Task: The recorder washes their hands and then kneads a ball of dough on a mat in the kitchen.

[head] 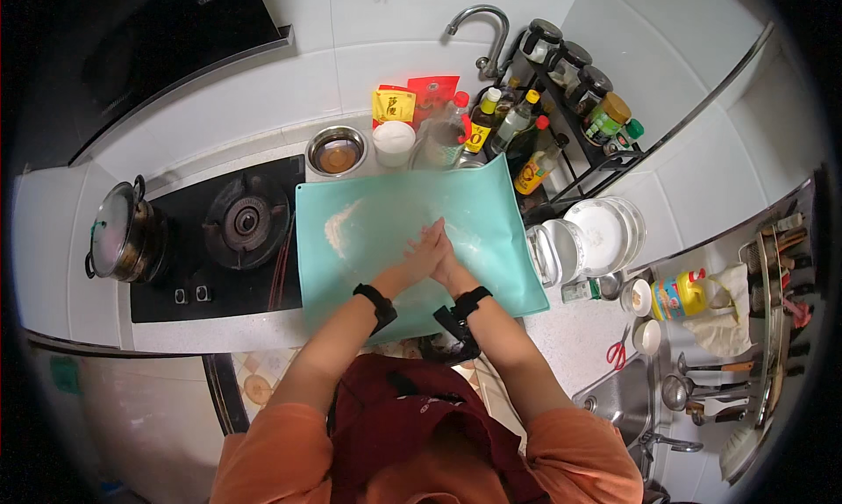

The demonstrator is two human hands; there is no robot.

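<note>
My left hand and my right hand meet over the middle of a turquoise mat, palms pressed together and fingers partly overlapping. Whether anything lies between the palms is hidden. Black straps circle both wrists. Streaks of white powder mark the mat left of the hands, with fainter dusting to their right. Behind the mat stand a steel bowl with brownish contents, a white tub and a clear jug with a red-trimmed top.
A gas hob with a lidded pot and chopsticks lies left. Bottles and a jar rack stand back right. Stacked plates, red-handled scissors and a sink are right.
</note>
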